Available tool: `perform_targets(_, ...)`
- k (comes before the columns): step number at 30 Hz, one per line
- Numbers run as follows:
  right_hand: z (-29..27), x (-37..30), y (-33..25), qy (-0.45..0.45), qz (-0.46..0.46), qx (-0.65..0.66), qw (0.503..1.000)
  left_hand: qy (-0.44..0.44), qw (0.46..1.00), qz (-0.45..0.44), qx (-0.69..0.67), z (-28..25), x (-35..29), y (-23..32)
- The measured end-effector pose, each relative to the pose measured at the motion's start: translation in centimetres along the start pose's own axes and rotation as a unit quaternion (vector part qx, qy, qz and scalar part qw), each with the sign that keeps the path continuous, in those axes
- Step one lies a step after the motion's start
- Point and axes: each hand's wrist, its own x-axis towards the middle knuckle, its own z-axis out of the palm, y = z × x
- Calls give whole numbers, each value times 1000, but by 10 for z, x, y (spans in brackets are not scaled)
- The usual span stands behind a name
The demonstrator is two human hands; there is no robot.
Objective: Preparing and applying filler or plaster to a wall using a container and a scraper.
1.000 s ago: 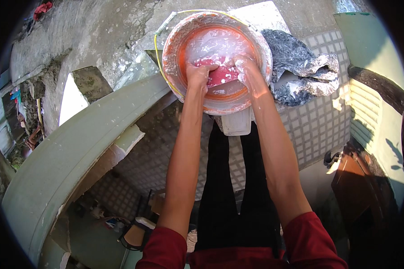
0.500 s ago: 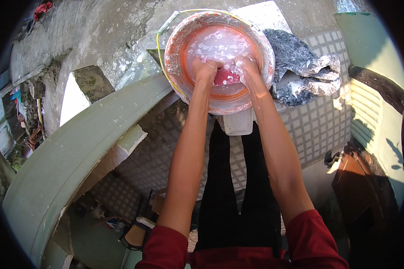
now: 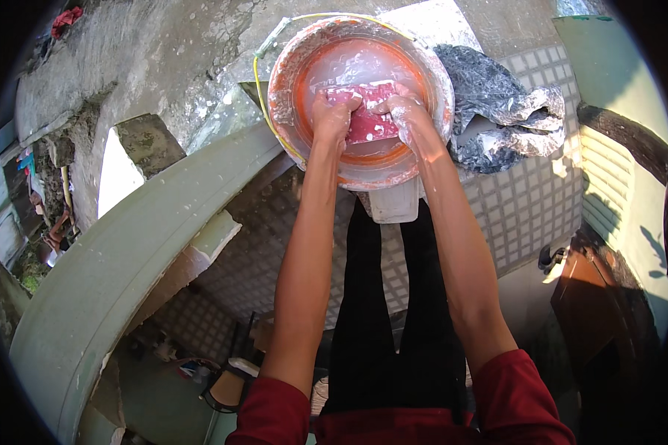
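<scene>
A round orange bucket (image 3: 280, 93), its rim crusted with white, holds cloudy, pale liquid (image 3: 349, 61). Over the liquid, inside the rim, I grip a flat red rectangular piece (image 3: 369, 127) spotted with white. My left hand (image 3: 334, 113) is closed on its left end, thumb on top. At the other end my right hand (image 3: 408, 111) is closed in the same way, with white residue on the fingers and wrist. The fingers under the piece are hidden. I cannot tell what exact kind of thing it is.
A yellow bucket handle (image 3: 257, 89) with a pale grip hangs at the left. Right of the bucket lies a crumpled, white-stained dark sheet (image 3: 486, 89). A translucent plastic container (image 3: 395, 204) sits just below the bucket. A curved pale-green wall edge (image 3: 126, 248) sweeps along the left.
The red piece, mostly under the liquid before, has come up and shows nearly whole. Both hands have risen with it, and the foam on the liquid has thinned.
</scene>
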Motion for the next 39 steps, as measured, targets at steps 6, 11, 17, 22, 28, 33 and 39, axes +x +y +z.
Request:
perform_targets(6, -19, 23, 29, -19, -145, 175, 974, -20, 996, 73, 49, 22, -16, -3)
perform_targets(11, 0, -7, -5, -16, -40, 55, 998, -4, 1000, 21, 16, 8, -15, 7)
perform_targets(17, 8, -16, -19, 19, -22, 101, 994, -11, 998, 60, 19, 11, -21, 6)
perform_targets(22, -15, 0, -1, -41, -23, 62, 997, -2, 997, 57, 44, 14, -20, 5)
perform_targets(28, -20, 19, 15, -43, 19, 110, 993, -23, 999, 28, -29, 7, -15, 5)
perform_targets(33, -22, 16, 20, -58, 29, 171, 983, -9, 1000, 24, -13, 2, -12, 5)
perform_targets(39, -22, 42, 33, -3, -69, 94, 993, 4, 999, 36, 27, 17, -15, 1)
